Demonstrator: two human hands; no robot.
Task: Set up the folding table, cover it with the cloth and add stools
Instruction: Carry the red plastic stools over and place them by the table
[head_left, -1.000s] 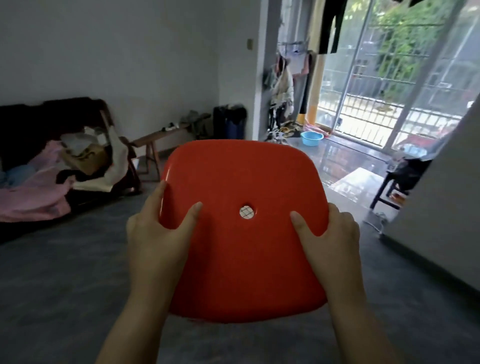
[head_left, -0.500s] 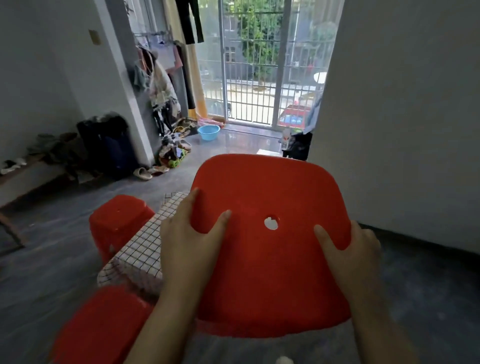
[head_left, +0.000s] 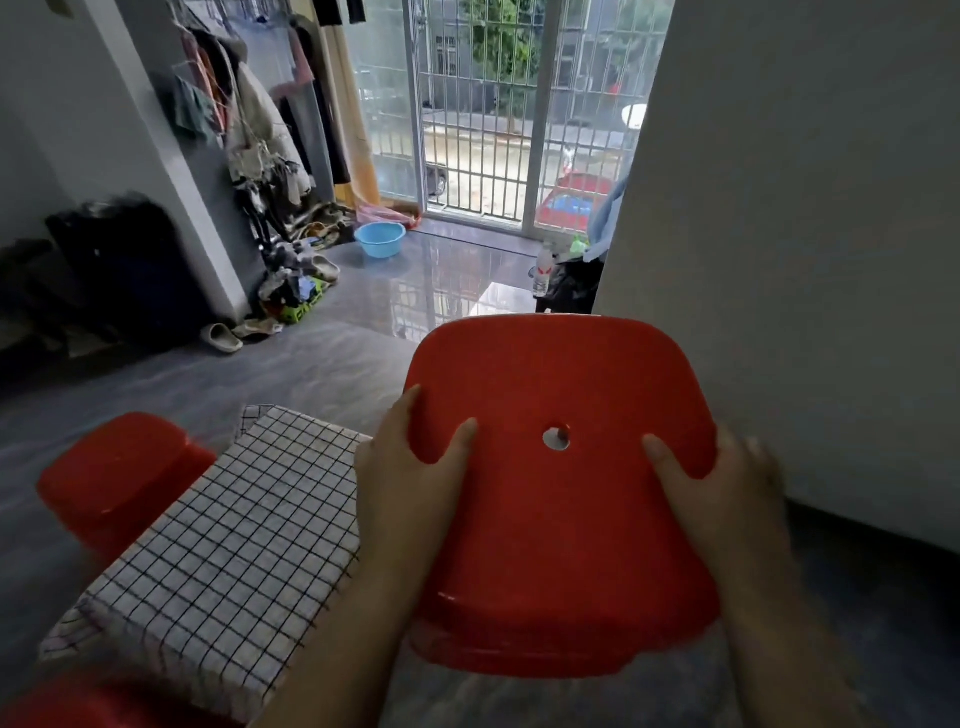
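Note:
I hold a red plastic stool (head_left: 561, 519) in front of me, seat facing up, with a small round hole in its middle. My left hand (head_left: 410, 499) grips its left edge, thumb on the seat. My right hand (head_left: 722, 499) grips the right edge the same way. To the left stands the low folding table, covered by a white cloth with a black grid (head_left: 228, 540). A second red stool (head_left: 119, 478) stands at the table's far left side. A third red stool (head_left: 88, 706) shows at the bottom left corner, blurred.
A white wall (head_left: 810, 234) rises close on the right. Ahead are a barred glass door (head_left: 483, 114), a blue basin (head_left: 380, 239), hanging clothes (head_left: 249, 119), slippers (head_left: 223, 338) and a dark suitcase (head_left: 124, 260). Grey floor lies beneath the held stool.
My view swung right from the sofa to the door and wall. The covered table and two red stools came into view on the left. Both hands keep the same grip on the stool.

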